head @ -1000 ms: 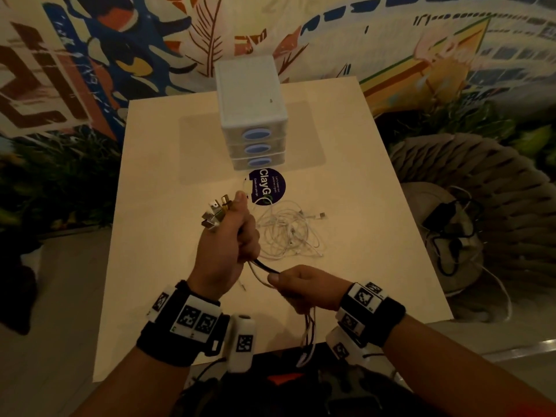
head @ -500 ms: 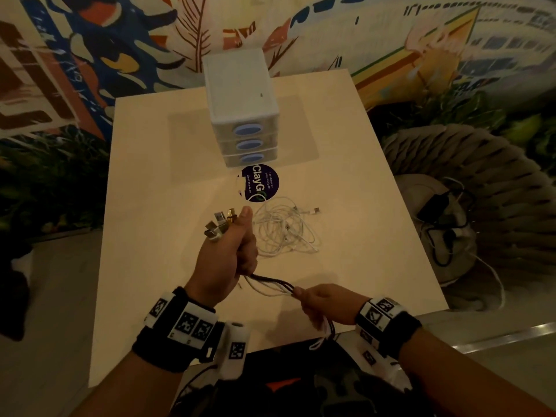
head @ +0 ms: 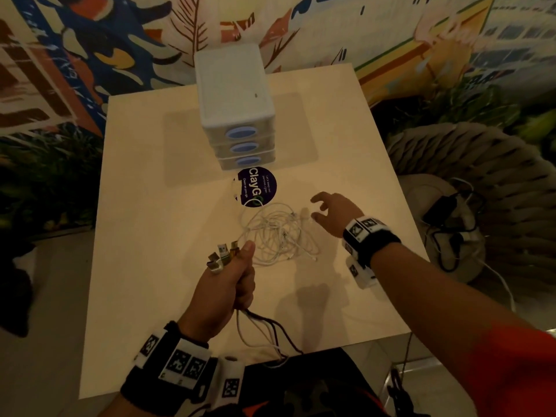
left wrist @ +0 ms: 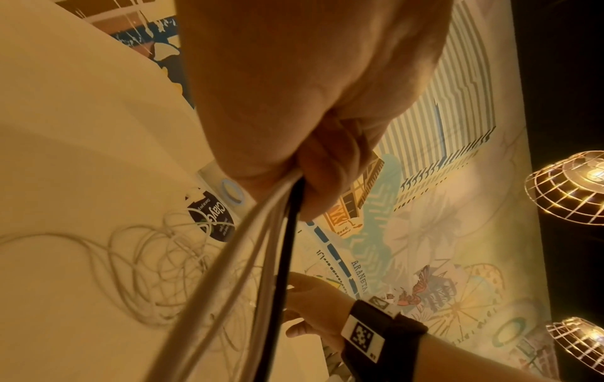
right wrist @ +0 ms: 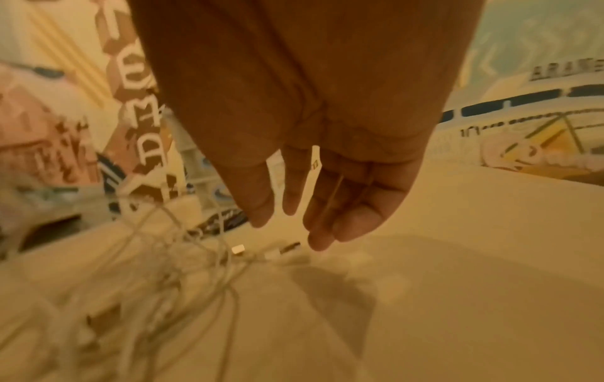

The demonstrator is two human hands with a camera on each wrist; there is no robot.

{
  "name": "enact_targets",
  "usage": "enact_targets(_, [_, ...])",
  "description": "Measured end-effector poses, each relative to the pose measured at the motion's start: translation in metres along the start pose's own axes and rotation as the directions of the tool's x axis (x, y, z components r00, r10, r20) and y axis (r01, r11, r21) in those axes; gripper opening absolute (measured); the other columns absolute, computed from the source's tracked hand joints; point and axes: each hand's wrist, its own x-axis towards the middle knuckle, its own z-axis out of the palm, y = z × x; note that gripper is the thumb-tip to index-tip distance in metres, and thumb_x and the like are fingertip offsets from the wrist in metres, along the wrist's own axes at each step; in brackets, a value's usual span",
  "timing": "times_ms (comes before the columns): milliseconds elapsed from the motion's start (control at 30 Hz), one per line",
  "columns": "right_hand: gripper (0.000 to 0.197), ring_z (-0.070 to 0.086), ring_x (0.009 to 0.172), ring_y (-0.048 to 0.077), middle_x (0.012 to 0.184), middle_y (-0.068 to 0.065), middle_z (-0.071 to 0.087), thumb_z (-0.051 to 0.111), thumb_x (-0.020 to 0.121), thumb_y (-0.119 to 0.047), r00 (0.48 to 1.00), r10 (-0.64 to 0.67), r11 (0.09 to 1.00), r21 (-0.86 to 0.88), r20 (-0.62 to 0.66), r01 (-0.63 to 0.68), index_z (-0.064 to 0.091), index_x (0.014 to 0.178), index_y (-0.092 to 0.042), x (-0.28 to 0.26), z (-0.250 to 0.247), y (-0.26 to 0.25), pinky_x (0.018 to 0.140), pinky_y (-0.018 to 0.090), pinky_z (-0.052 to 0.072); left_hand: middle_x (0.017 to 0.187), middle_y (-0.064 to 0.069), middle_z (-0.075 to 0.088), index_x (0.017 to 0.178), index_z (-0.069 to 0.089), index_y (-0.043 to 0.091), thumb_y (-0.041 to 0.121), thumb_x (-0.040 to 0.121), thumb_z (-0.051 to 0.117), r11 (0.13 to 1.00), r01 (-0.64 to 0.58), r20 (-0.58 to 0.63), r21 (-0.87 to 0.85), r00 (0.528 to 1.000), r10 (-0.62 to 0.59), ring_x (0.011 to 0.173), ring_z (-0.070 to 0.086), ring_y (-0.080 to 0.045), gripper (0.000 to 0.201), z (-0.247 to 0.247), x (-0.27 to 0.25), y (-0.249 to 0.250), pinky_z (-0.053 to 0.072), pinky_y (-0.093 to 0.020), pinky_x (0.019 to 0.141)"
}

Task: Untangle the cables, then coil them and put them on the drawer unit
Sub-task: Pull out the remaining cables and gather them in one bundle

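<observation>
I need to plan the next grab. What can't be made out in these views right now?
- Held cables: their lower ends run past the table edge in the head view; how many the left hand grips is unclear.
- White tangle: blurred in both wrist views; separate cables can't be counted.
- Right hand: whether it touches the tangle's plug is unclear.
- Drawer unit: contents hidden.

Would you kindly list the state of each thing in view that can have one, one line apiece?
left hand: gripping a bundle of cables, plug ends sticking up past the thumb.
right hand: open, holding nothing, fingers spread over the right edge of the white cable tangle.
white cable tangle: loose and knotted on the table.
drawer unit: all three drawers closed, no cables on top.
</observation>
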Motion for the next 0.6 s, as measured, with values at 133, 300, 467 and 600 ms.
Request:
enact_targets(133, [0.037,0.059,0.114,0.032,0.126,0.010,0.055,0.066,0.094,-0.041,0.994,0.036,0.989,-0.147,0.101,-0.021,0.059,0.126,-0.024,0.017,0.011,-0.003,0.091,0.036,0.046,0.055,0.001,0.015,0.072,0.018,0.019,0.038,0.092,0.057,1.000,0.013,-0.031,0.003,0.999,-0.013,0.046,0.011,-0.012,0.048,-0.003,0.006,0.000,0.013,-0.027,0.046])
enact_targets(300, [0.035,0.058,0.117,0.029,0.126,0.009,0.063,0.064,0.097,-0.039,0.992,0.007,0.991,-0.137,0.130,0.011,0.064,0.123,-0.016,0.016,0.003,-0.003,0.094,0.034,0.045,0.055,0.003,0.016,0.066,0.028,0.023,0.037,0.093,0.057,1.000,0.006,-0.073,-0.010,0.997,-0.007,0.046,0.010,-0.012,0.042,-0.004,0.012,0.000,0.010,-0.031,0.049])
enact_targets(467, [0.026,0.063,0.099,0.023,0.107,0.004,0.071,0.061,0.099,-0.039,0.999,-0.030,0.992,0.123,0.016,0.027,0.072,0.108,-0.017,-0.004,-0.014,0.010,0.081,0.030,0.045,0.054,0.004,0.018,0.066,0.029,0.023,0.037,0.092,0.057,0.999,0.004,-0.111,-0.034,0.994,-0.008,0.045,0.012,-0.010,0.041,-0.005,0.020,0.000,0.010,-0.030,0.047])
enact_targets(600, [0.021,0.062,0.091,0.020,0.095,-0.001,0.069,0.058,0.101,-0.035,0.994,-0.094,0.976,0.191,-0.055,0.103,0.072,0.103,-0.019,-0.020,-0.024,0.018,0.079,0.033,0.047,0.053,0.005,0.019,0.066,0.029,0.022,0.038,0.091,0.058,1.000,-0.005,-0.121,-0.025,0.993,0.002,0.044,0.013,-0.010,0.041,-0.002,0.027,0.001,0.010,-0.028,0.046])
